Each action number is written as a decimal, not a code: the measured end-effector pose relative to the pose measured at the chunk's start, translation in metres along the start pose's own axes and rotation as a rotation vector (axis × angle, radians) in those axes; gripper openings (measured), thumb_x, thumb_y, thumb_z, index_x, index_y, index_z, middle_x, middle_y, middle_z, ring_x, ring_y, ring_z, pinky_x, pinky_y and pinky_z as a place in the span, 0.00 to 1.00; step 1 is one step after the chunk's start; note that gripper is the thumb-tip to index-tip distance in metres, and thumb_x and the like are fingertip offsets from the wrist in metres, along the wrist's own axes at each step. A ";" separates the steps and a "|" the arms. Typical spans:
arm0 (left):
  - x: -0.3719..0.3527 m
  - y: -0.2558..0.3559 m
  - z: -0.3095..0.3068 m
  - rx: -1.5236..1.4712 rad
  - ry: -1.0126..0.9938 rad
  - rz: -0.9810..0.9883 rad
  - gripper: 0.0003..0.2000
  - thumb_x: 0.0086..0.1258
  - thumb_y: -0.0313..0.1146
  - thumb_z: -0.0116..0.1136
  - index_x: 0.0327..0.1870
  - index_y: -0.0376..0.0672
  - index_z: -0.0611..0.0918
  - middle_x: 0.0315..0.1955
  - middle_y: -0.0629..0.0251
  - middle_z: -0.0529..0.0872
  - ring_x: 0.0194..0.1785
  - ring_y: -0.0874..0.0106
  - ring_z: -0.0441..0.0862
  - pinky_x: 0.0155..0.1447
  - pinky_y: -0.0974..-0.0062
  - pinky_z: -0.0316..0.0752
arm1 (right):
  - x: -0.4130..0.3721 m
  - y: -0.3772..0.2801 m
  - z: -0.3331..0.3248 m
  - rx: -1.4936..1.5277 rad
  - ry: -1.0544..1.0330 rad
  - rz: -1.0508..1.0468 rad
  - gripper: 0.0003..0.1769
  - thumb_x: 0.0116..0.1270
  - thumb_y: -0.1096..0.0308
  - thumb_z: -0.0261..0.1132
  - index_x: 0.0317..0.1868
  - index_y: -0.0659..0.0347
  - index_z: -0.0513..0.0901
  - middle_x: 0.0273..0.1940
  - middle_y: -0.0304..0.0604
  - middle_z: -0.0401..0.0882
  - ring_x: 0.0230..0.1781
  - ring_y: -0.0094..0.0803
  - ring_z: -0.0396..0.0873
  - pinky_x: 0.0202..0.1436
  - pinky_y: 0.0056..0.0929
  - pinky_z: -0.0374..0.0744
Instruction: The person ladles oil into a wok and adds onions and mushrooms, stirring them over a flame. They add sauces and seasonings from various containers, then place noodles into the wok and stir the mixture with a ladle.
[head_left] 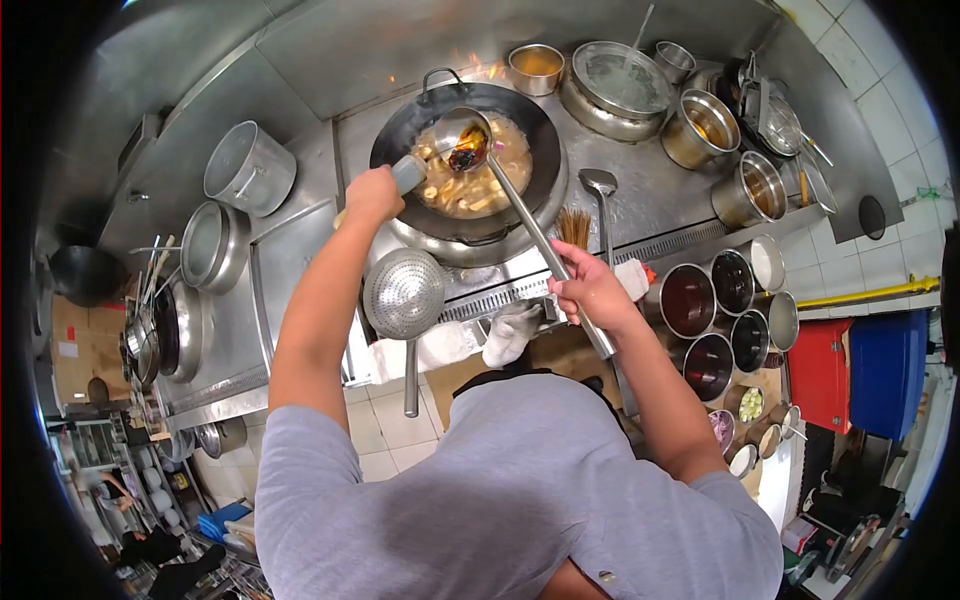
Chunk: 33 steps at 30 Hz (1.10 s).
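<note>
My right hand [590, 288] is closed around the long metal handle of a ladle [525, 210]. The ladle's bowl, with dark sauce and a reddish-orange piece in it, is over the black wok [545, 135]. In the wok, pale chunks sit in bubbling brown broth [478, 190]. My left hand [374, 196] is shut on a translucent greyish container [408, 173], held at the wok's left rim close to the ladle bowl; I cannot tell its exact kind. Below the wok rests a perforated skimmer [403, 292], its handle toward me.
Flames show behind the wok. A spatula [600, 182] and bamboo brush [574, 226] lie right of it. Metal pots [700, 130] stand at the back right, sauce containers [688, 300] nearer on the right. A tall pot [250, 168] stands left. White cloths [512, 333] hang along the front edge.
</note>
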<state>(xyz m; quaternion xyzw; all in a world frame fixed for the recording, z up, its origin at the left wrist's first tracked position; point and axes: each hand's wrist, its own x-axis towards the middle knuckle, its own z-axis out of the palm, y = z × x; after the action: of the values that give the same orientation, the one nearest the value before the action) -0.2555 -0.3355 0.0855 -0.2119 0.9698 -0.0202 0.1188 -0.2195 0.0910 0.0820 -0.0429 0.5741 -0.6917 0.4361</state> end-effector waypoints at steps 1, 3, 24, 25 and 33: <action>-0.011 0.004 -0.006 -0.106 0.047 -0.039 0.25 0.64 0.37 0.76 0.63 0.42 0.88 0.56 0.49 0.95 0.60 0.49 0.93 0.65 0.54 0.88 | 0.000 0.009 -0.004 0.001 0.003 -0.006 0.45 0.76 0.82 0.64 0.91 0.61 0.59 0.44 0.42 0.85 0.29 0.27 0.78 0.32 0.32 0.82; -0.025 0.012 -0.008 -0.210 0.096 -0.064 0.29 0.63 0.40 0.79 0.65 0.41 0.85 0.56 0.48 0.95 0.60 0.48 0.92 0.65 0.53 0.87 | -0.001 0.037 -0.015 -0.725 0.190 -0.516 0.41 0.76 0.81 0.63 0.88 0.61 0.65 0.48 0.47 0.87 0.44 0.37 0.87 0.51 0.37 0.87; -0.249 0.443 0.044 -1.792 -0.216 0.684 0.27 0.68 0.28 0.82 0.65 0.36 0.81 0.54 0.61 0.90 0.56 0.70 0.88 0.65 0.69 0.83 | -0.368 0.125 -0.111 1.166 -0.065 -0.484 0.49 0.72 0.74 0.66 0.91 0.55 0.56 0.36 0.44 0.76 0.16 0.21 0.68 0.18 0.25 0.75; -0.264 0.472 0.051 -1.816 -0.310 0.698 0.27 0.68 0.28 0.82 0.65 0.36 0.81 0.54 0.62 0.90 0.56 0.70 0.88 0.65 0.69 0.83 | -0.386 0.130 -0.107 1.176 -0.041 -0.507 0.49 0.72 0.74 0.66 0.91 0.55 0.56 0.36 0.44 0.76 0.16 0.21 0.68 0.18 0.25 0.75; -0.371 0.638 0.123 -1.690 -0.733 0.931 0.36 0.59 0.25 0.86 0.68 0.37 0.75 0.55 0.63 0.87 0.57 0.69 0.87 0.65 0.66 0.84 | -0.454 0.160 -0.108 1.165 0.119 -0.694 0.51 0.74 0.73 0.67 0.93 0.51 0.52 0.35 0.44 0.75 0.16 0.21 0.68 0.17 0.26 0.74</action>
<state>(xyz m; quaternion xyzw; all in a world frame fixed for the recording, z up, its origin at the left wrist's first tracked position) -0.1579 0.4006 -0.0088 0.1773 0.5576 0.7819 0.2152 0.0888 0.4752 0.1128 0.0554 0.0836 -0.9890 0.1085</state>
